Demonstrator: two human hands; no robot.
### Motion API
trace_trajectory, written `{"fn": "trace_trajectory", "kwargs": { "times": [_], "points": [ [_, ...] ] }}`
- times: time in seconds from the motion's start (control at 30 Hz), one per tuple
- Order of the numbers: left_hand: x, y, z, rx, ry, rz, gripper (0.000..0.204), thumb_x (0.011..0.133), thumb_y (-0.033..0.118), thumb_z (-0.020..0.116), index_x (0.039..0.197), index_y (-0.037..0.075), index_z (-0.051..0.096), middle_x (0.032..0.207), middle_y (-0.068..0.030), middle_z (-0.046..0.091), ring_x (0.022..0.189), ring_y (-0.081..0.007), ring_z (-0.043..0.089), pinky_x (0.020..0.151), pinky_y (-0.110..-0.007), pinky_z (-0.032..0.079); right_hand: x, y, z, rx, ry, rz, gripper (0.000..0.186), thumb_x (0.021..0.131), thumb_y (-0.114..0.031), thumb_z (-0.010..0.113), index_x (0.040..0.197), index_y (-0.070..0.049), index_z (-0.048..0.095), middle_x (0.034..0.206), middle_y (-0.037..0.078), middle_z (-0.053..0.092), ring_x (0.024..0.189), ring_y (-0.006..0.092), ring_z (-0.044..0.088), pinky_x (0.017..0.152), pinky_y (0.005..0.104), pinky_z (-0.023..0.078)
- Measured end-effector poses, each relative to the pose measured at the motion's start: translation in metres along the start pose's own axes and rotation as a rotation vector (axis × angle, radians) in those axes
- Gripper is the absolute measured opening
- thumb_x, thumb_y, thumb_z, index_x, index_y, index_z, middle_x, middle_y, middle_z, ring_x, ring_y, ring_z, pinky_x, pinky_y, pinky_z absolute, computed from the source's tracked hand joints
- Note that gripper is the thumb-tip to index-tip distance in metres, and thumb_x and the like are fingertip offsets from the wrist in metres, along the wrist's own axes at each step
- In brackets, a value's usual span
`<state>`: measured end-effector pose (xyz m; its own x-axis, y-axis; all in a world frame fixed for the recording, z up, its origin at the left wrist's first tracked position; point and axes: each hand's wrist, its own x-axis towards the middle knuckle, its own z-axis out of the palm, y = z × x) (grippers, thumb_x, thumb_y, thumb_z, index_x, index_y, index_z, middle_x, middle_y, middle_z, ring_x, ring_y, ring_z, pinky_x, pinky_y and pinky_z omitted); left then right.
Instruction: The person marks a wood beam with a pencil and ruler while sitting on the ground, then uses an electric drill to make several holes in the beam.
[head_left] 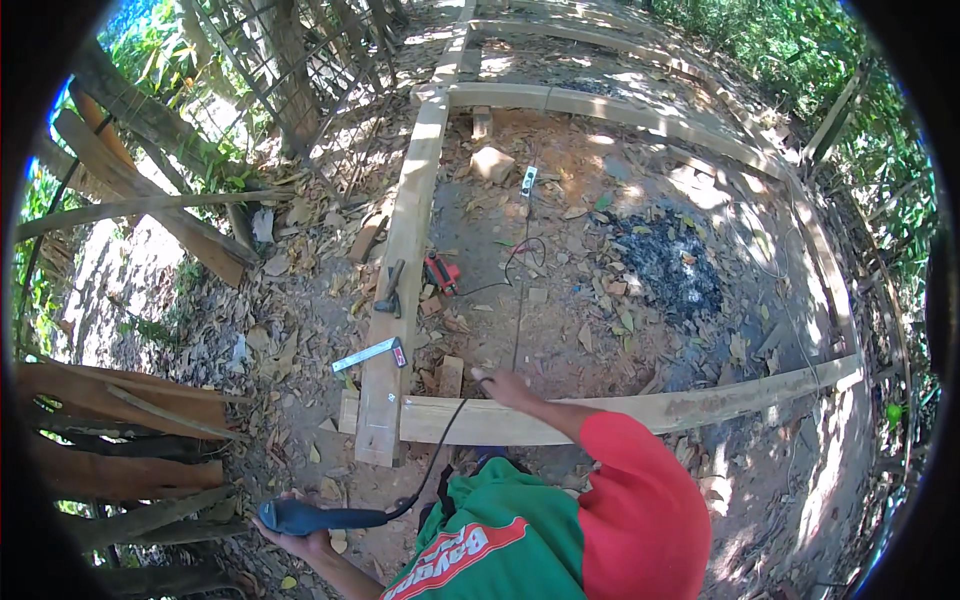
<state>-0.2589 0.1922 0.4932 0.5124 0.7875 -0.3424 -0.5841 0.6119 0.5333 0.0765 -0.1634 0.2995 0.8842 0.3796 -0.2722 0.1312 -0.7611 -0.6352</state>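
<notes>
My left hand (300, 535) grips a dark blue corded power tool (325, 517) at the lower left. My right hand (505, 388) is closed on the tool's black cord (438, 462), just above the lower crossbeam (620, 417). The crossbeam crosses a long timber (400, 230); on that timber lie a hammer (388, 290) and a metal square (365, 356). A red and black power tool (443, 275) rests on the ground to its right. A small wood block (450, 376) lies by the crossbeam.
A timber frame (650, 120) extends away over dry leaves and dirt. A power strip (528, 181) and cables lie inside it, beside a charred patch (668, 265). Leaning planks (140, 190), stacked boards (120, 410) and branches border the left; dense foliage lines the right.
</notes>
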Motion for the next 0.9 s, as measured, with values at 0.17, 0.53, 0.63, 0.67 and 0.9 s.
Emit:
{"fn": "trace_trajectory", "kwargs": {
  "times": [0.17,0.53,0.63,0.67,0.9],
  "points": [
    [-0.013,0.014,-0.015,-0.043,0.090,-0.063,0.051,0.091,0.060,0.056,0.097,0.011,0.069,0.093,-0.0140,0.069,0.083,-0.0281,0.067,0.071,-0.039,0.059,-0.074,-0.112,0.116,0.624,-0.463,0.062,0.075,0.095,-0.073,0.037,0.057,-0.008,0.048,0.055,0.004,0.047,0.051,0.0178,0.041,0.050,0.0401,0.032],
    [-0.005,0.071,-0.092,0.012,0.145,-0.221,0.059,0.090,0.067,0.050,0.099,0.011,0.067,0.092,-0.0110,0.069,0.077,-0.0271,0.068,0.066,-0.040,0.058,-0.196,-0.268,0.122,1.217,-0.817,0.445,0.057,0.097,-0.064,0.046,0.064,-0.018,0.038,0.058,-0.008,0.029,0.049,0.0059,0.024,0.046,0.0264,0.020],
    [-0.006,0.094,-0.098,0.010,-0.020,-0.308,0.060,0.090,0.068,0.050,0.101,0.012,0.067,0.095,-0.0104,0.069,0.079,-0.0279,0.069,0.068,-0.041,0.058,-0.155,-0.267,0.035,0.708,-0.068,-0.275,0.036,0.094,-0.038,0.062,0.082,-0.005,0.069,0.066,0.001,0.058,0.061,0.0105,0.050,0.055,0.0302,0.039],
    [0.009,0.103,-0.121,0.027,-0.054,-0.248,0.060,0.089,0.068,0.051,0.102,0.012,0.067,0.096,-0.0105,0.070,0.081,-0.0286,0.070,0.070,-0.042,0.058,-0.143,-0.286,-0.016,0.499,-0.152,0.000,0.030,0.089,-0.033,0.070,0.090,-0.003,0.072,0.067,0.001,0.060,0.064,0.0128,0.053,0.061,0.0318,0.043],
    [0.023,0.065,-0.080,-0.111,-0.039,-0.251,0.060,0.091,0.066,0.050,0.101,0.009,0.067,0.093,-0.0134,0.069,0.086,-0.0317,0.066,0.079,-0.046,0.057,-0.100,-0.228,-0.108,-0.288,0.086,-0.228,0.055,0.085,-0.049,0.073,0.064,-0.001,0.059,0.056,0.013,0.054,0.052,0.0250,0.048,0.053,0.0406,0.039]
  ]
}}
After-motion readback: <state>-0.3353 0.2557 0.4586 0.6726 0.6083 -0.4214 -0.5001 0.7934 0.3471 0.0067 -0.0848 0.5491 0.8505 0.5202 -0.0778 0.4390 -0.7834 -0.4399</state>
